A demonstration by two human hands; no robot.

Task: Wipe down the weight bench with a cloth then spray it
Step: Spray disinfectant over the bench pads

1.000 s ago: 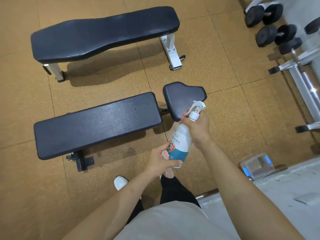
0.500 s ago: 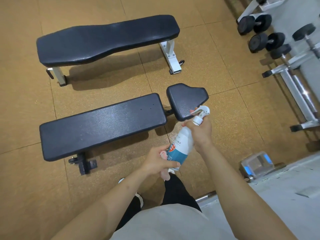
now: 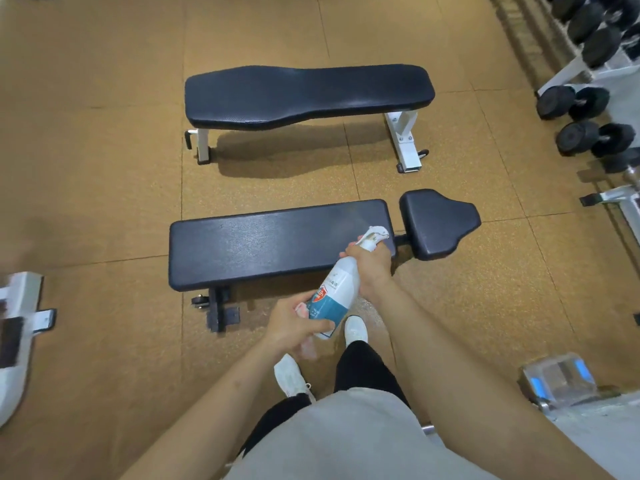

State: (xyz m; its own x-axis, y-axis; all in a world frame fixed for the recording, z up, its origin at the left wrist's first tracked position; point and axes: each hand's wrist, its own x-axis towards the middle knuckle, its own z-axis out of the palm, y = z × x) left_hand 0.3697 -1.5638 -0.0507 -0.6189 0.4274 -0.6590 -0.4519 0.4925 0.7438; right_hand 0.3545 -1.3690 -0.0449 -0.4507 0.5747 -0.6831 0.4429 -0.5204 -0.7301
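Note:
A white spray bottle [image 3: 337,289] with a teal label is tilted over the near edge of the black weight bench [image 3: 263,244]. My right hand [image 3: 372,265] grips its neck below the white trigger head, which points over the long pad's right end. My left hand [image 3: 294,323] holds the bottle's base from below. The bench's separate seat pad [image 3: 438,221] lies to the right of the nozzle. No cloth shows in view.
A second black bench [image 3: 304,93] with white legs stands further back. Dumbbells on a white rack [image 3: 588,98] fill the right side. A white machine base [image 3: 17,334] is at the left edge, a clear box [image 3: 557,379] at the lower right. My white shoes [image 3: 356,329] stand close to the near bench.
I have stepped left along the near bench. The bottle's nozzle moved from the seat pad to over the right end of the long pad. Both hands keep their hold.

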